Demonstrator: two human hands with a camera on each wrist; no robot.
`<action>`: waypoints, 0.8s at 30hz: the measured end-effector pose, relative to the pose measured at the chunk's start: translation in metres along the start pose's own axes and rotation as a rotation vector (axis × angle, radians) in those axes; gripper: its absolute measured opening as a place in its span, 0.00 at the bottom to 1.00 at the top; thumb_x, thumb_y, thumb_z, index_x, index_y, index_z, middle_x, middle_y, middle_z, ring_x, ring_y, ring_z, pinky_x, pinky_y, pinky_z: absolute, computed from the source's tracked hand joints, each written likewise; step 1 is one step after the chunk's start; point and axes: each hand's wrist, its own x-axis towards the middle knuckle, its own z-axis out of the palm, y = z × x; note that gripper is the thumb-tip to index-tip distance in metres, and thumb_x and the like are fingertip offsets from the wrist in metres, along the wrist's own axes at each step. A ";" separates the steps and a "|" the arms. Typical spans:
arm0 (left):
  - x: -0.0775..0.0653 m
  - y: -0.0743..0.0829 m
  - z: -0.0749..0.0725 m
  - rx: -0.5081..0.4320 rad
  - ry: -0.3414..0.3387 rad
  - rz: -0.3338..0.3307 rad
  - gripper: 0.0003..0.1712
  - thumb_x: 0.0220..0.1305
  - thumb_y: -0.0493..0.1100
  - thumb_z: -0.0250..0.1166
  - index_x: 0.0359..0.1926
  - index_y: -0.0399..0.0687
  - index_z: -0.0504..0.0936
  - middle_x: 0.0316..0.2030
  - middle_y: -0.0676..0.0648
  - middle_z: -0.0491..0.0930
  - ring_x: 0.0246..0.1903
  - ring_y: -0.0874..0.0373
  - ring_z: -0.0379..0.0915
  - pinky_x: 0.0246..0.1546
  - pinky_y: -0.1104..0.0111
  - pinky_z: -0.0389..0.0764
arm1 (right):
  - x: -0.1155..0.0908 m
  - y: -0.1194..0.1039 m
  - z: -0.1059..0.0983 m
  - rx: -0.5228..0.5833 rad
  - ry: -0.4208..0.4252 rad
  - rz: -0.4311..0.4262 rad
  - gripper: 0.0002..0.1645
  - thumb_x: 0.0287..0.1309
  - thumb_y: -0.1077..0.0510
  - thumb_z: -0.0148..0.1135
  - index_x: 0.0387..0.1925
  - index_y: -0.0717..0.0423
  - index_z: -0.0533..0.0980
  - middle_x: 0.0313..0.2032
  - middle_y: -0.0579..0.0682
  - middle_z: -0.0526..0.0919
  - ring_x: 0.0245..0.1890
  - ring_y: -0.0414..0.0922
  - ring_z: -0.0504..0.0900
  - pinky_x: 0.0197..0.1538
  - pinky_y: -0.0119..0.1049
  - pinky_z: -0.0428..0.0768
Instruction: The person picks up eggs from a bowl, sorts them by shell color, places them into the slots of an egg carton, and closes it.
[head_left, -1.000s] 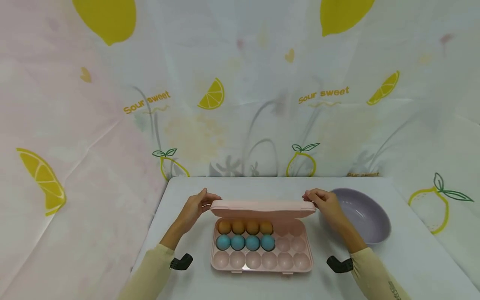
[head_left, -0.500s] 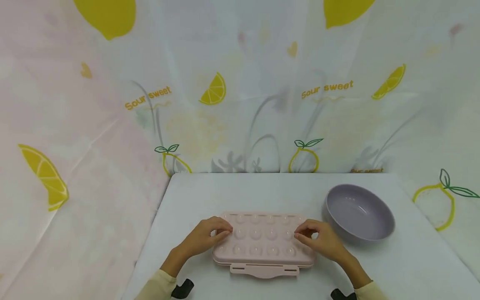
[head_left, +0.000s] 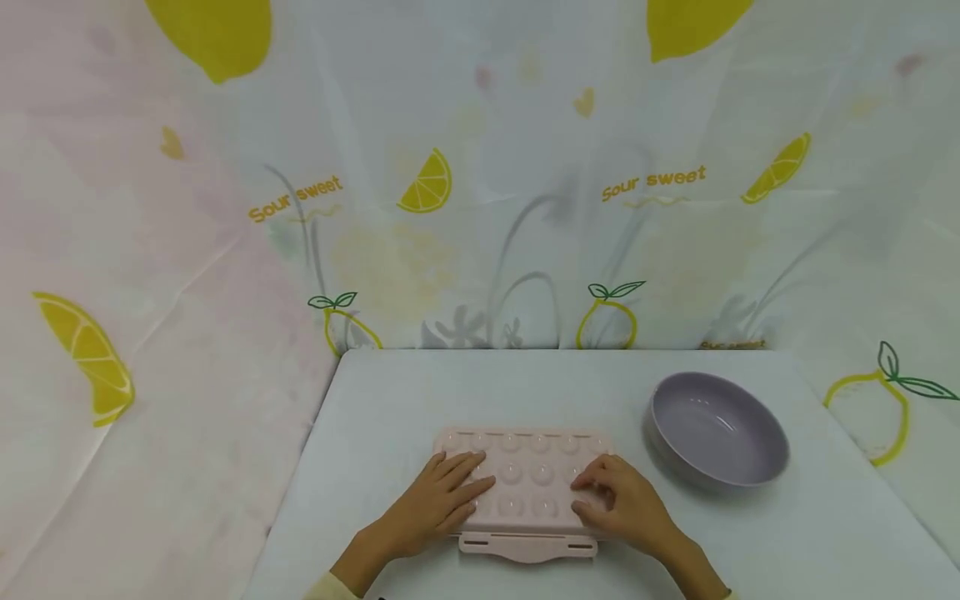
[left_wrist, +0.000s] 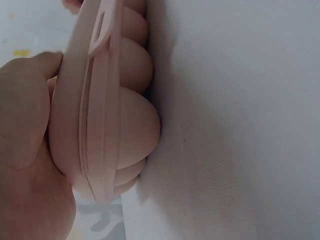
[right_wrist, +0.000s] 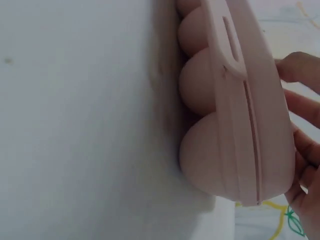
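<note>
A pink plastic egg carton [head_left: 527,492] with a bumpy lid lies closed on the table, its latch flap [head_left: 528,547] sticking out toward me. My left hand [head_left: 429,507] lies flat on the lid's left part with fingers spread. On the right part of the lid rests my right hand [head_left: 626,508], fingers bent and fingertips touching the surface, pinching nothing that I can see. Both wrist views show the carton's side, with the rounded cups [left_wrist: 137,127] under the lid seam. The lid hides whatever is inside.
A purple bowl [head_left: 718,429] stands on the white table [head_left: 450,387] to the right of the carton, behind my right hand. A lemon-print cloth [head_left: 487,167] hangs behind the table and at both sides.
The carton's raised lid has come down over the brown and blue eggs. Both hands have moved from the lid's far corners toward me; the left has flattened onto it.
</note>
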 end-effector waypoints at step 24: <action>-0.009 0.022 0.009 0.237 0.023 0.016 0.60 0.45 0.67 0.71 0.75 0.51 0.57 0.75 0.45 0.51 0.73 0.46 0.47 0.65 0.42 0.57 | -0.002 -0.034 0.009 -0.312 -0.338 0.137 0.66 0.23 0.44 0.86 0.70 0.40 0.64 0.72 0.62 0.47 0.70 0.63 0.42 0.48 0.79 0.62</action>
